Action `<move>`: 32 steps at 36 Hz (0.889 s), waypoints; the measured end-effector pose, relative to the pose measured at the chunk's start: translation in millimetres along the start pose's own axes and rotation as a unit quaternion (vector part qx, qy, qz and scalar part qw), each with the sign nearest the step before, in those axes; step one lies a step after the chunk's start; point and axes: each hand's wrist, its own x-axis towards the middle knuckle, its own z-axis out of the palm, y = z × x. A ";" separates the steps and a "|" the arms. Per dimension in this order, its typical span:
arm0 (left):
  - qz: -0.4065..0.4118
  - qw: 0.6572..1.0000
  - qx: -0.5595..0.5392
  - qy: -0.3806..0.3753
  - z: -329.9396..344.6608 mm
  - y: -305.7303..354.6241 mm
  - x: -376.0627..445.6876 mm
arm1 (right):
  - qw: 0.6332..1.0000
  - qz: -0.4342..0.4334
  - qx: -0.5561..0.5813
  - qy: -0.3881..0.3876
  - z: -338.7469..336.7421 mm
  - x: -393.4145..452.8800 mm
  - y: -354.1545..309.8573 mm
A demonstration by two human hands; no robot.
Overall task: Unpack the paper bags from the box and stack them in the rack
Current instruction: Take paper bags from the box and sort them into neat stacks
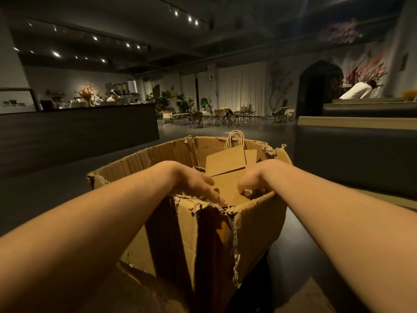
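Cardboard box (255,224) with torn, ragged edges stands open right in front of you, and both your bare arms reach over its near rim. Inside it lie brown paper bags (225,161), flat and leaning toward the box's far wall; the twisted handles (234,138) of one stick up above the far rim. Your left hand (198,184) is inside the box at its near-left side, fingers (214,195) stretched long and laid on the face of the nearest bag (228,188), not curled round it. Your right hand (250,179) is at the box's near-right side, fingers bent downward at that same bag's right edge; whether they truly pinch it you cannot tell from here, since the fingertips sink behind the paper and the box rim.

Beyond the box to the left runs a long dark counter (79,129) with a person (111,97) behind it. Straight beyond the box, far off, stand folding chairs (216,117) and potted plants (182,102). Right of the box sits a dark bench back (356,154), and past it another person (358,90) bends over.
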 end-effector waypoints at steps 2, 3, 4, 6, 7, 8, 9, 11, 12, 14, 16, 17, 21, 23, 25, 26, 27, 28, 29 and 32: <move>-0.004 1.000 0.014 0.008 0.7 -0.4 0.3 | 1.000 0.006 -0.002 -0.009 0.9 3.9 0.2; -0.005 1.000 0.021 0.013 1.2 -0.2 0.4 | 1.000 0.003 -0.004 -0.003 1.7 6.1 0.2; -0.004 1.000 0.026 0.018 1.6 0.7 0.1 | 1.000 0.001 -0.002 0.008 1.8 8.1 0.8; -0.001 0.999 0.040 0.025 2.0 2.2 -1.0 | 0.999 -0.004 0.021 0.027 2.8 10.3 2.9; -0.002 0.998 0.049 0.027 2.1 2.3 -1.6 | 0.999 -0.005 0.040 0.037 3.5 11.5 3.9; -0.003 0.998 0.056 0.028 1.7 1.4 -1.3 | 0.996 -0.002 0.068 0.051 3.8 12.1 5.2; -0.007 0.998 0.061 0.026 1.2 0.3 -1.2 | 0.993 -0.001 0.096 0.068 3.3 13.3 6.9; -0.015 0.998 0.063 0.022 -0.1 -2.4 0.0 | 0.982 -0.002 0.156 0.110 0.1 17.7 11.4; -0.017 0.998 0.061 0.024 -0.7 -3.3 0.6 | 0.972 -0.001 0.200 0.123 -1.6 18.6 12.3; -0.019 0.998 0.050 0.041 -1.5 -3.9 0.5 | 0.950 0.010 0.283 0.129 -3.5 22.1 12.5; -0.020 0.998 0.035 0.054 -1.8 -4.3 0.9 | 0.924 0.013 0.369 0.099 -3.1 23.1 11.0; -0.020 0.998 0.024 0.057 -1.4 -4.3 1.0 | 0.911 0.016 0.403 0.083 -2.6 23.8 10.7; -0.014 0.998 -0.012 0.067 -0.4 -2.9 -3.2 | 0.893 0.010 0.449 0.025 -3.3 15.3 8.4; -0.009 0.997 -0.026 0.074 -0.8 -2.7 -7.0 | 0.881 -0.010 0.474 0.010 -2.8 10.0 3.5; -0.007 0.995 -0.046 0.090 -0.5 -2.7 -14.2 | 0.875 -0.033 0.481 0.033 -3.0 7.0 -1.5; -0.004 0.993 -0.058 0.105 -1.2 -2.5 -18.3 | 0.872 -0.042 0.485 0.057 -4.0 4.8 -3.3; 0.003 0.990 -0.075 0.122 -2.8 -1.5 -22.3 | 0.864 -0.050 0.495 0.082 -5.1 1.5 -3.8; 0.013 0.984 -0.096 0.148 -5.5 -0.2 -25.6 | 0.847 -0.060 0.518 0.101 -6.5 -3.6 -3.8; 0.027 0.976 -0.121 0.178 -7.7 2.3 -31.2 | 0.822 -0.073 0.553 0.115 -8.3 -8.7 -3.4; 0.058 0.943 -0.191 0.264 -15.5 11.6 -46.6 | 0.753 -0.120 0.632 0.139 -15.8 -33.3 0.8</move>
